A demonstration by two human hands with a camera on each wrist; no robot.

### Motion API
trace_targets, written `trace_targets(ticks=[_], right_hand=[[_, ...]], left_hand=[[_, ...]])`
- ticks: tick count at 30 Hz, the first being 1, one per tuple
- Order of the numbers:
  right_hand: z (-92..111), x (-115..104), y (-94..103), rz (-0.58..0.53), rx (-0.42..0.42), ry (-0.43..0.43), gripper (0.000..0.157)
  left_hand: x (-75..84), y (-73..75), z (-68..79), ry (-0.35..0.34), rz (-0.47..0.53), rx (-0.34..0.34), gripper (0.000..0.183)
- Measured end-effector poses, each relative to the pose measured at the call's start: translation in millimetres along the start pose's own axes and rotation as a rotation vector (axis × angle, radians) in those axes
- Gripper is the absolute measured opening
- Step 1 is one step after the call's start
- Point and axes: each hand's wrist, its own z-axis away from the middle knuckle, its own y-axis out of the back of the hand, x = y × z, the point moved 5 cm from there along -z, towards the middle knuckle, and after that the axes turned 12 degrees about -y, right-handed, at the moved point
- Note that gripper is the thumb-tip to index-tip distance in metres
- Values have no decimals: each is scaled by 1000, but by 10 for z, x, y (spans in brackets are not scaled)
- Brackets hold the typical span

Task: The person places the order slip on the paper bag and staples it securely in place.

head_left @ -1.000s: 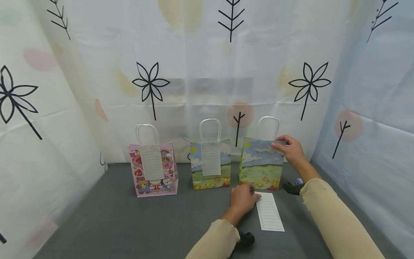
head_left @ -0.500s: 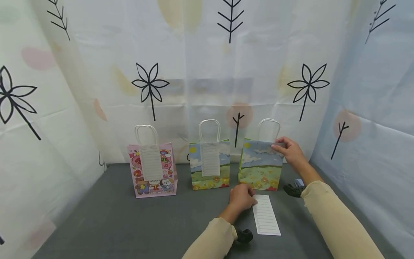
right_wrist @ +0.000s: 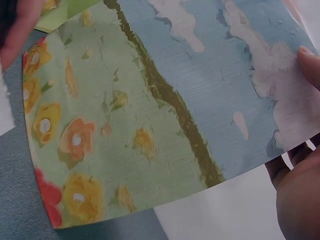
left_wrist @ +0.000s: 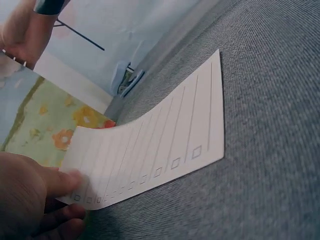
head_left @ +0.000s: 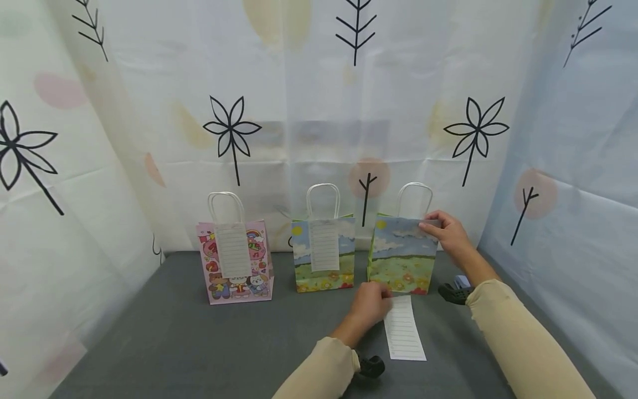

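My left hand point(head_left: 368, 305) pinches the upper left corner of a white ruled checklist slip point(head_left: 405, 335), thumb on top and fingers beneath. In the left wrist view the slip point(left_wrist: 155, 130) curves up toward the hand, its far end low over the table. My right hand point(head_left: 447, 231) grips the upper right edge of a paper gift bag point(head_left: 401, 266) printed with sky, meadow and flowers. The bag stands upright behind the slip, its white handle up. In the right wrist view the thumb point(right_wrist: 310, 65) lies on the printed front, with fingers behind.
A matching meadow bag point(head_left: 301, 277) and a pink cartoon bag point(head_left: 264, 266) stand to the left, each with a lined slip hanging on its front. A light blue stapler-like object point(left_wrist: 125, 80) lies right of the held bag. A patterned curtain point(head_left: 319, 83) borders the grey table point(head_left: 199, 349).
My left hand has drawn the slip slightly to the left, and its held end has lifted. My right hand stays at the bag's upper edge.
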Motion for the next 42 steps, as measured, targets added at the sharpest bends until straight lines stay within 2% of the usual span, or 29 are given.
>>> trace_targets(ticks=[3, 9, 11, 18, 21, 33, 38, 42], right_hand=[[1, -9, 10, 8, 6, 16, 33], [11, -17, 32, -19, -20, 46, 31], [20, -17, 36, -24, -35, 46, 31], [35, 20, 44, -39, -61, 8, 28], [31, 54, 44, -40, -68, -25, 25], [48, 50, 24, -111, -112, -33, 20], [54, 46, 15, -136, -113, -37, 2], [58, 43, 16, -123, -101, -35, 11]], left_hand=[[18, 61, -29, -22, -22, 38, 11], [120, 274, -102, -80, -160, 145, 14], [159, 349, -128, -121, -198, 207, 16], [312, 635, -235, -333, -339, 478, 24], [345, 739, -291, -366, -353, 535, 25], [430, 999, -511, -394, -401, 569, 24], [450, 1043, -600, -408, -397, 525, 25], [424, 1055, -690, -369, -381, 470, 24]])
